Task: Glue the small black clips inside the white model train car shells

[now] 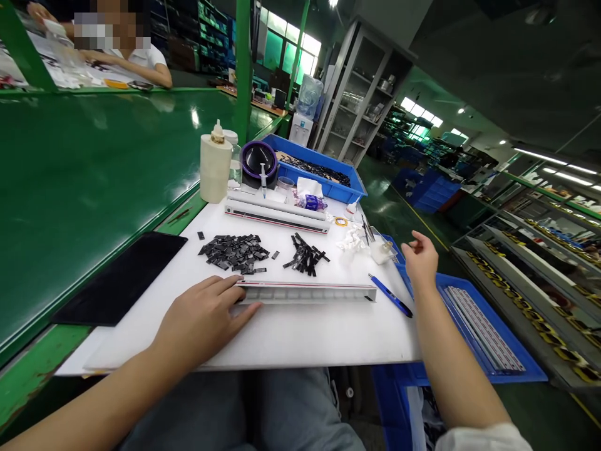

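Observation:
My left hand (201, 316) grips the left end of a long pale channel-shaped strip (310, 293) with a red line along its top edge, lying on the white board (300, 341). Behind the strip are a pile of small black pieces (235, 252) and a smaller heap of narrow black pieces (306, 255). My right hand (421, 255) is raised beyond the board's right edge, fingers curled; whether anything small is between them cannot be made out. A blue pen (390, 295) lies between the strip and my right forearm.
Behind the piles stand another long strip (277, 213), a cream bottle (216, 168), a syringe (263, 181) and a blue bin (323, 178). A black mat (124, 272) lies left. A blue tray of strips (488, 332) is at right. Another person sits across the green surface (107, 144).

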A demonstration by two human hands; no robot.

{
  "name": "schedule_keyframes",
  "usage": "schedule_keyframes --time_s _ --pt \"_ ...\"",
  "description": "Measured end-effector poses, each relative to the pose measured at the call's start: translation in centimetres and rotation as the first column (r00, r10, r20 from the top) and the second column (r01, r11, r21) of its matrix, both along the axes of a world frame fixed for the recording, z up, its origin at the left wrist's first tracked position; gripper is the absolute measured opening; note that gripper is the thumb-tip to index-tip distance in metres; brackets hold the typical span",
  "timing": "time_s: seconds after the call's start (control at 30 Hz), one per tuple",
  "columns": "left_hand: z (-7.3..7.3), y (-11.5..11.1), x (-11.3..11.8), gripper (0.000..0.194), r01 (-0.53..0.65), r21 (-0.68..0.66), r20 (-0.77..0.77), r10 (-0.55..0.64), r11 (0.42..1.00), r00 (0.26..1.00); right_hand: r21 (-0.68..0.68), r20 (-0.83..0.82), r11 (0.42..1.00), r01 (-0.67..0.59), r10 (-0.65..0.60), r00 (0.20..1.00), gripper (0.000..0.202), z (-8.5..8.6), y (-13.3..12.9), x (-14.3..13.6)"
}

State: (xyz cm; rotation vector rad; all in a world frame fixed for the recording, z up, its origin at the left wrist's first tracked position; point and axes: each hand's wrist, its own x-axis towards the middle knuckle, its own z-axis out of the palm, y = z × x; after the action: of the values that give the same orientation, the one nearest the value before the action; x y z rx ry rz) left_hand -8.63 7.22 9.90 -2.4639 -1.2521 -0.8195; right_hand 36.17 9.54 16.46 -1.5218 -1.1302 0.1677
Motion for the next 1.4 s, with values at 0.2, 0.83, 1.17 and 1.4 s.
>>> schedule_keyframes --time_s 0.2,0.83,1.17,1.4 --pt "-0.1 0.0 0.0 0.033 -0.003 -0.036 0.025 0.003 0.999 1.0 -0.133 0.473 0.966 -0.22 0.257 0.843 0.033 -3.3 -9.3 -4.2" --pt "0.1 -0.1 0.0 0.034 -0.002 -0.081 -0.042 -0.002 0.997 0.999 -0.362 0.734 0.925 -0.112 0.357 0.578 0.013 -5.9 -9.3 -5.7" --pt "0.4 -0.4 0.1 0.03 -0.024 -0.055 -0.056 0.021 0.998 0.998 -0.37 0.743 0.924 -0.101 0.359 0.565 0.02 -5.4 -9.1 -6.5" --pt "0.2 -0.6 0.2 0.023 -0.066 -0.088 -0.039 0.063 0.994 0.997 -0.33 0.789 0.94 -0.086 0.325 0.521 0.016 -6.2 -9.1 -6.1"
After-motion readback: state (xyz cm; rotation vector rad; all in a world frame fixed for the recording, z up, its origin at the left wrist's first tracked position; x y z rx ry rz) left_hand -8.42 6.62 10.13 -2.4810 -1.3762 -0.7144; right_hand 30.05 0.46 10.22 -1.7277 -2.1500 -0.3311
